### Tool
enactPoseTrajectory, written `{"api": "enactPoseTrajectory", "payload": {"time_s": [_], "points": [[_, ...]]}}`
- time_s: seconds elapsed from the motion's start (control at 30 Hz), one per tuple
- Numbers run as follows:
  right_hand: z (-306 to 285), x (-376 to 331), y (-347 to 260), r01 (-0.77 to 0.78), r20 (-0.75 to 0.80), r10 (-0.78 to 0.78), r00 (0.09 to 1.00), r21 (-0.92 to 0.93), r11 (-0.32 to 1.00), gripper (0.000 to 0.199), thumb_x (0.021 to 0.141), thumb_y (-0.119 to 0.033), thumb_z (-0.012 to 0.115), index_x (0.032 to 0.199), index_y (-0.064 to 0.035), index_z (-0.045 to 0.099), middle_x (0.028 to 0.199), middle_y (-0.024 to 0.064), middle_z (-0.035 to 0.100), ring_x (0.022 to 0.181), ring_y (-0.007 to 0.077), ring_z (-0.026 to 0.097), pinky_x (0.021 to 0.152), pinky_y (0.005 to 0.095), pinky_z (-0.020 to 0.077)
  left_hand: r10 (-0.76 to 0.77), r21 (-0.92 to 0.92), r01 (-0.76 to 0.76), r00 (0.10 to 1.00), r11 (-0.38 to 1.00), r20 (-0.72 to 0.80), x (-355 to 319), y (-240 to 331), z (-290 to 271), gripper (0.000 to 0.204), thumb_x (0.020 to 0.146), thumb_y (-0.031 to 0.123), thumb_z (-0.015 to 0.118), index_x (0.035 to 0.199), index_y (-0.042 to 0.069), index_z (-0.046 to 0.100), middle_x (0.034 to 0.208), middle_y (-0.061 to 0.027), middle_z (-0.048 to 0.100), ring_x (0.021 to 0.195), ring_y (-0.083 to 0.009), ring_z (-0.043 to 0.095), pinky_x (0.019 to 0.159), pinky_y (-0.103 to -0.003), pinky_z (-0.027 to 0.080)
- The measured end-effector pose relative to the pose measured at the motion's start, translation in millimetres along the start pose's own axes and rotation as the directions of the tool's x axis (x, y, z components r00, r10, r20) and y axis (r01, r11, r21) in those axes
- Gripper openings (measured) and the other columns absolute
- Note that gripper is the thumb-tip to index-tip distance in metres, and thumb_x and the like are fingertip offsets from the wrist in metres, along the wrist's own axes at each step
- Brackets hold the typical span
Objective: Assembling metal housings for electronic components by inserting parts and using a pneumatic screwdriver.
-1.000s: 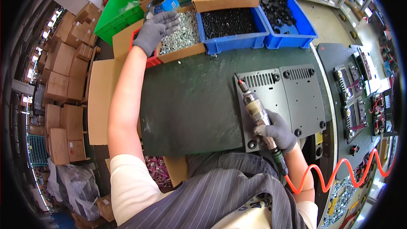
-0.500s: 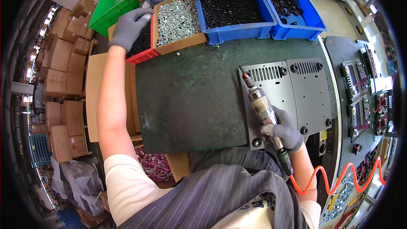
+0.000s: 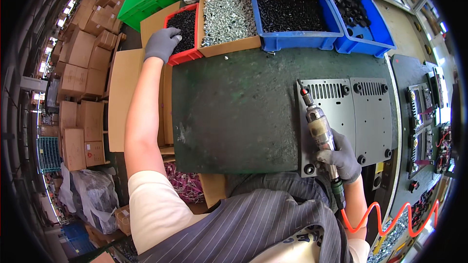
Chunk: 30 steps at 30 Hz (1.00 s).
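Far left of the dark green work mat [image 3: 234,112]: left hand [image 3: 162,44], grey-gloved, fingers curled down into the red bin [image 3: 183,34] of small black parts at the mat's top-left corner; whether anything is pinched, cannot tell. Next along the mat's top edge: cardboard box of silver screws [image 3: 228,17], then two blue bins [image 3: 297,19] of black parts. On the mat's right side: grey metal plate [image 3: 358,117], lying flat. Right hand [image 3: 341,158], gloved, wrapped tight round the pneumatic screwdriver [image 3: 319,129], tip resting at the plate's upper-left corner, orange coiled hose [image 3: 385,216] trailing below the mat.

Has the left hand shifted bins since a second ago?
Yes. The left hand moved leftward, from the box of silver screws to the red bin beside it.
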State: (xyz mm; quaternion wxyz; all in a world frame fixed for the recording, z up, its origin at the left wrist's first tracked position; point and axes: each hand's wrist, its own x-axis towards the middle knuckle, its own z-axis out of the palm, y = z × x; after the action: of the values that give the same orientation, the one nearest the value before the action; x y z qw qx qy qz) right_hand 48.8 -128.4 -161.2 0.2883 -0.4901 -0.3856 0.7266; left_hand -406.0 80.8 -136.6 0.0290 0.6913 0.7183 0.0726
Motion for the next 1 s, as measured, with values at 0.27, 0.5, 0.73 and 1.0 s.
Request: {"api": "enactPoseTrajectory", "payload": {"time_s": [0.27,0.5,0.73,1.0], "points": [[8,-2,-6,0.047,-0.009,-0.046,0.999,0.028,0.999,0.051,0.062,-0.015,0.065,0.106,0.0049,0.051,0.076,0.0014,0.051,0.062,0.0096,0.051,0.057,0.0229,0.0444,-0.024,0.205,0.052,0.991,0.977,-0.135,2,0,-17,0.026,0.088,0.029,0.047,0.108,0.023,0.062,0.1,-0.012,0.063,0.091,-0.0305,0.06,0.078,-0.042,0.048],[0,-3,-1,0.036,0.04,-0.036,0.999,0.008,0.999,0.05,0.063,-0.015,0.065,0.107,0.0053,0.052,0.077,0.0014,0.051,0.065,0.0099,0.05,0.06,0.0235,0.0437,-0.1,-0.015,0.098,0.983,0.995,-0.155,-10,0,-17,0.026,0.088,0.027,0.05,0.11,0.019,0.062,0.096,-0.0105,0.066,0.08,-0.0251,0.063,0.066,-0.037,0.05],[-4,-4,3,0.108,0.03,-0.107,0.994,-0.064,0.992,0.049,0.068,-0.013,0.063,0.111,0.0059,0.05,0.077,0.0012,0.053,0.064,0.0095,0.051,0.059,0.0235,0.0435,-0.131,-0.954,0.281,0.947,-0.105,0.293,-32,41,-6,0.025,0.087,0.019,0.057,0.11,0.008,0.059,0.079,0.002,0.055,0.052,-0.0018,0.038,0.041,-0.012,0.029],[-24,-67,4,0.053,-0.032,-0.047,0.998,0.193,0.98,0.054,0.062,-0.013,0.064,0.111,0.0048,0.049,0.079,0.0071,0.055,0.055,0.0123,0.054,0.05,0.0239,0.0444,0.487,-0.542,0.638,0.769,-0.547,0.414,-116,194,49,0.03,0.089,0.006,0.045,0.117,0.002,0.052,0.091,-0.0056,0.056,0.074,-0.0091,0.053,0.057,-0.019,0.046]]}}
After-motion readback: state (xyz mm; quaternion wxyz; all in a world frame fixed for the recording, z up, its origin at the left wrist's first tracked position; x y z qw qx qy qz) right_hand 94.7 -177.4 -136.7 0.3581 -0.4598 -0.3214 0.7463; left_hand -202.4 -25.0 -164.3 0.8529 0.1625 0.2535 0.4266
